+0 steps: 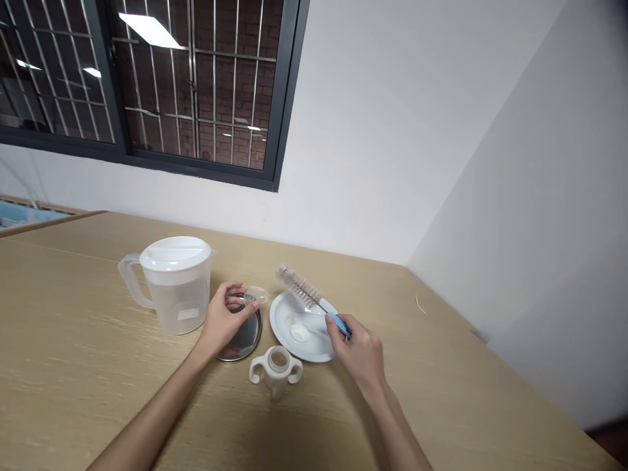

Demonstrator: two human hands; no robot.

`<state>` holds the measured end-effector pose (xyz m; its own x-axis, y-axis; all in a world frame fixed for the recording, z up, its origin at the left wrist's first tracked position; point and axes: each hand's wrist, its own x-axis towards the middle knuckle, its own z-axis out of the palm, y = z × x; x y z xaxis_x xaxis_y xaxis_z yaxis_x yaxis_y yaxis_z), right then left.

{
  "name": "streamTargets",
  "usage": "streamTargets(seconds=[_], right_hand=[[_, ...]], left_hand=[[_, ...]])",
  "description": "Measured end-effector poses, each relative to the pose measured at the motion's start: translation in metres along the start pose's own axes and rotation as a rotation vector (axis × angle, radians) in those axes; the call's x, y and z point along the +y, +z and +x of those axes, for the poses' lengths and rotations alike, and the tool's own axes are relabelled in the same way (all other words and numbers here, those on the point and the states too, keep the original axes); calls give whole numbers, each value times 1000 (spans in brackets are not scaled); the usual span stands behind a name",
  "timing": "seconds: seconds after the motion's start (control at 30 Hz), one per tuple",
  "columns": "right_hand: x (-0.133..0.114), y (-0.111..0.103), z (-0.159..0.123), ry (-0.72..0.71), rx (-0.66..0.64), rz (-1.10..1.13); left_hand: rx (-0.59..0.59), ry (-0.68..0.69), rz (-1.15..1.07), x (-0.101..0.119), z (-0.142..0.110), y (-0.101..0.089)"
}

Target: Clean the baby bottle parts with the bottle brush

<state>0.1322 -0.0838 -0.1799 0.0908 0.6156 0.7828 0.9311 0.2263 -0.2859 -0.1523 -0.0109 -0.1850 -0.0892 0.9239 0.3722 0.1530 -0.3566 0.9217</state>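
My left hand (228,316) is closed on a small clear plastic cap (256,296), held above a round metal tray (248,341). My right hand (357,347) grips the blue handle of a bottle brush (303,288), whose white bristles point up and left over a pale plate (280,327). On that plate lies a white ring-shaped piece (299,332). Nearer to me stands an uncapped baby bottle (277,371) with two white side handles, upright between my forearms.
A clear pitcher (179,294) with a white lid stands left of the tray and holds some liquid. A thin pale strip (420,304) lies on the wooden table (466,392) at right. The wall and a barred window (196,85) are behind.
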Motion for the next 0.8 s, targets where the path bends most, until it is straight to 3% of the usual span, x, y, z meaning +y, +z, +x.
streamTargets(seconds=[0.17, 0.3, 0.43, 0.67, 0.8], right_hand=[[-4, -1, -1, -147, -75, 110], [-3, 3, -3, -107, -107, 16], [0, 2, -2, -46, -28, 17], [-4, 0, -1, -165, -88, 114], [-4, 3, -2, -116, -83, 49]], left_hand=[[-12, 0, -18, 3, 0, 0], [10, 2, -7, 0, 1, 0], [31, 20, -30, -5, 2, 0], [36, 56, -64, -8, 3, 1], [58, 71, -65, -7, 3, 2]])
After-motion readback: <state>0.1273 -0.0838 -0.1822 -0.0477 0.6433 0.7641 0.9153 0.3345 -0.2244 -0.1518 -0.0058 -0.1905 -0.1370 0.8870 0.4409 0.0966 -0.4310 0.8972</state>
